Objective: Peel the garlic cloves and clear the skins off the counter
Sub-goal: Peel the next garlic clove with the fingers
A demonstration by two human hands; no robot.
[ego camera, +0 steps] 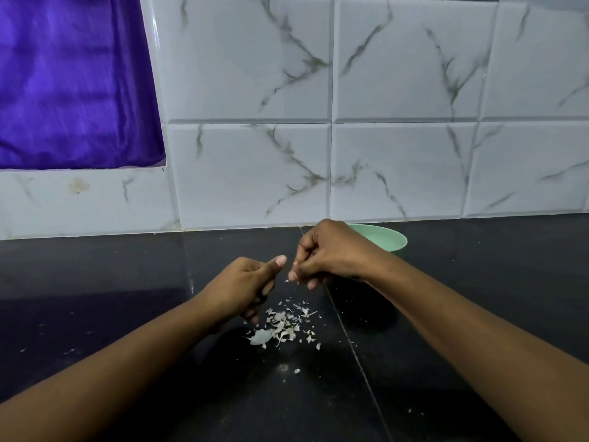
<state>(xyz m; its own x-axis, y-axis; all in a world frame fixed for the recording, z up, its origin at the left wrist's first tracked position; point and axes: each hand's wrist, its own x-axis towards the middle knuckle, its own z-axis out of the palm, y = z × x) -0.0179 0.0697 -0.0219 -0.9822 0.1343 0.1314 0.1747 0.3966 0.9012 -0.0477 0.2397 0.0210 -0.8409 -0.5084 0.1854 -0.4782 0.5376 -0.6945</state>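
A small heap of pale garlic skins (282, 325) lies on the black counter (127, 314) just below my hands. My left hand (245, 287) hovers over the heap's left side with fingers curled and thumb raised; whatever it holds is hidden inside the fist. Close to its right, my right hand (325, 253) has its fingers curled, with a tiny white fleck of skin at the fingertips. No garlic clove is plainly visible. A pale green bowl (390, 239) stands behind my right hand, partly covered by it.
A white marbled tile wall (318, 138) rises at the counter's back edge. A purple cloth (73, 81) fills a recess at the upper left. Stray skin flecks (296, 371) dot the counter nearer to me.
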